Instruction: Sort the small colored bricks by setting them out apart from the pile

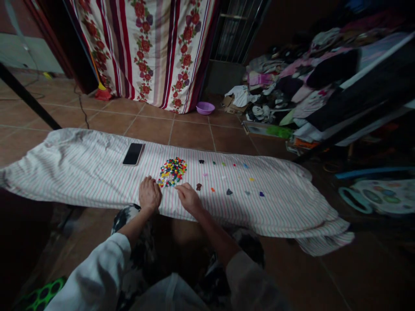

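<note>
A heap of small multicoloured beads (173, 171) lies on the striped cloth (87, 172) in front of me. At its lower left edge rests my left hand (149, 193), back upward, fingers loosely laid on the cloth and apart from any visible object. My right hand (188, 198) is at the heap's lower right edge, thumb and forefinger pinched together; anything between them is too small to see. Right of the heap, small pieces stand sorted in rows by colour, among them black pieces (201, 161), a brown piece (199, 186), a grey piece (229, 191) and a dark blue piece (261, 194).
A phone (133, 154) lies left of the heap on the cloth. Beyond the bench are a floral curtain (152, 52), a purple basin (205, 108) and a broom (103, 90). Piled clothes (292, 82) fill the far right, with a dark pole crossing in front.
</note>
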Available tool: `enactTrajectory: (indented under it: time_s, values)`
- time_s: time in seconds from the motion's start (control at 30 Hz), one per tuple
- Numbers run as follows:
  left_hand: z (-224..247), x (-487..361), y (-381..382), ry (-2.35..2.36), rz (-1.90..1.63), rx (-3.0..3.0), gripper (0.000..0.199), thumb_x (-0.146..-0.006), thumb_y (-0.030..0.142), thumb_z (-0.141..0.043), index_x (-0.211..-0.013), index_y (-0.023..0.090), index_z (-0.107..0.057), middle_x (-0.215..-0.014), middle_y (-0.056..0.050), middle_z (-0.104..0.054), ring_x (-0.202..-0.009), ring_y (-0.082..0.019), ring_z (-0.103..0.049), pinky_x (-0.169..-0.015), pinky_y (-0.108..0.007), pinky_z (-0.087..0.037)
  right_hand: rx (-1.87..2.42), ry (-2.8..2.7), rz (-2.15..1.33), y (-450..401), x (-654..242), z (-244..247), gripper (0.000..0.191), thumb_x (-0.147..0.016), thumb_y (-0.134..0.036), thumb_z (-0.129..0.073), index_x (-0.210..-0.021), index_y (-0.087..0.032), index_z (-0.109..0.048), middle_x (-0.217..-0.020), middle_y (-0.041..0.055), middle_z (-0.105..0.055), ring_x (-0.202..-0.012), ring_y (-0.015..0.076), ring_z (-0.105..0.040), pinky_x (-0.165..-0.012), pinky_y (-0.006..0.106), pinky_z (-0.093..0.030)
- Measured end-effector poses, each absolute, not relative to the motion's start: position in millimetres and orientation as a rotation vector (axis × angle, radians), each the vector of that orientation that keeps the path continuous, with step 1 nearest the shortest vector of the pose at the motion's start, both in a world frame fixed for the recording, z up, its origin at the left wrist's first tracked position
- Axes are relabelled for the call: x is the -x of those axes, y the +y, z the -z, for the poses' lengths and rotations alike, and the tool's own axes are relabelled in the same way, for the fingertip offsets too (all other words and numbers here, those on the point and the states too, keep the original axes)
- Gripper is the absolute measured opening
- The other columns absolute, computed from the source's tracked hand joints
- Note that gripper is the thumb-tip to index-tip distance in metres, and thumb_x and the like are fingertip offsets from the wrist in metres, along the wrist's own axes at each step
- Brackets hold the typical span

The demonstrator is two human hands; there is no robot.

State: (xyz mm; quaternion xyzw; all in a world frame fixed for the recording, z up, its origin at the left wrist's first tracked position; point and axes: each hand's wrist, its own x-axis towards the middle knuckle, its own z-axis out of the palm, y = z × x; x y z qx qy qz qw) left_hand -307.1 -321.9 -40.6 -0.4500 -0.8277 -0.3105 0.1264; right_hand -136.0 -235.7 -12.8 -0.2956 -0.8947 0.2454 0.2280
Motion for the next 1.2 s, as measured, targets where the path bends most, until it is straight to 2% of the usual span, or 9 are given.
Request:
enactTrajectory:
  time_s: [0.1, 0.23, 0.4, 0.7, 0.9, 1.03, 1.2]
  values:
    - [48.1, 301.7, -335.5, -2.400, 0.815, 1.427, 0.051, -0.096, 0.034, -0.030, -0.128, 0.001, -0.053, -0.138, -0.026, -0.053, -0.139, -0.034, -0.041, -0.113, -0.052, -0.033, 0.822, -2.606, -0.697, -250.5, 163.1, 6.5, 0.034, -0.097, -0.020, -0.041, -0.118, -0.021, -0.067, -0.104, 0.0075, -0.063, -0.101, 0.0163, -0.060, -0.091, 0.026, -0.048]
    - [52.5, 296.5, -349.8, -2.429, 0.665, 1.551, 0.059, -0.096, 0.038, -0.030, -0.138, -0.001, -0.045, -0.147, -0.026, -0.042, -0.144, -0.033, -0.032, -0.117, -0.051, -0.028, 0.966, -2.730, -0.673, -255.5, 183.8, -3.6, 0.038, -0.097, -0.019, -0.040, -0.127, -0.024, -0.063, -0.113, 0.0082, -0.062, -0.104, 0.0166, -0.060, -0.091, 0.026, -0.047]
    - [47.6, 296.6, -347.4, -2.494, 0.537, 1.602, 0.062, -0.095, 0.041, -0.035, -0.141, 0.000, -0.042, -0.151, -0.026, -0.035, -0.146, -0.035, -0.027, -0.117, -0.054, -0.025, 1.077, -2.782, -0.665, -250.7, 194.9, -8.3, 0.040, -0.097, -0.020, -0.039, -0.132, -0.023, -0.059, -0.120, 0.0097, -0.061, -0.109, 0.0179, -0.059, -0.094, 0.028, -0.045]
    - [48.3, 315.1, -326.7, -2.432, 0.557, 1.725, 0.069, -0.094, 0.049, -0.035, -0.144, 0.000, -0.038, -0.152, -0.026, -0.034, -0.146, -0.035, -0.025, -0.118, -0.056, -0.023, 1.137, -2.729, -0.626, -241.1, 198.7, -5.8, 0.037, -0.097, -0.021, -0.040, -0.126, -0.021, -0.063, -0.114, 0.0094, -0.063, -0.103, 0.0180, -0.060, -0.091, 0.027, -0.046]
    - [47.0, 339.0, -319.8, -2.355, 0.471, 1.892, 0.082, -0.090, 0.060, -0.038, -0.142, -0.003, -0.038, -0.151, -0.028, -0.035, -0.146, -0.035, -0.026, -0.118, -0.051, -0.024, 1.160, -2.720, -0.618, -226.6, 206.5, -15.1, 0.034, -0.097, -0.023, -0.042, -0.121, -0.026, -0.066, -0.119, 0.0064, -0.061, -0.101, 0.0161, -0.060, -0.090, 0.027, -0.048]
    - [45.8, 343.8, -319.4, -2.345, 0.456, 1.914, 0.081, -0.090, 0.062, -0.039, -0.143, 0.001, -0.039, -0.151, -0.026, -0.036, -0.146, -0.034, -0.027, -0.118, -0.050, -0.024, 1.121, -2.771, -0.638, -221.2, 216.1, -20.1, 0.035, -0.097, -0.023, -0.042, -0.121, -0.029, -0.067, -0.120, 0.0056, -0.058, -0.103, 0.0154, -0.060, -0.091, 0.026, -0.047]
    - [43.6, 341.3, -320.4, -2.345, 0.434, 1.908, 0.079, -0.090, 0.059, -0.041, -0.142, -0.001, -0.040, -0.152, -0.027, -0.035, -0.146, -0.035, -0.026, -0.118, -0.050, -0.024, 1.089, -2.827, -0.624, -218.9, 225.8, -22.4, 0.033, -0.096, -0.021, -0.044, -0.120, -0.028, -0.066, -0.120, 0.0059, -0.057, -0.103, 0.0163, -0.060, -0.089, 0.026, -0.047]
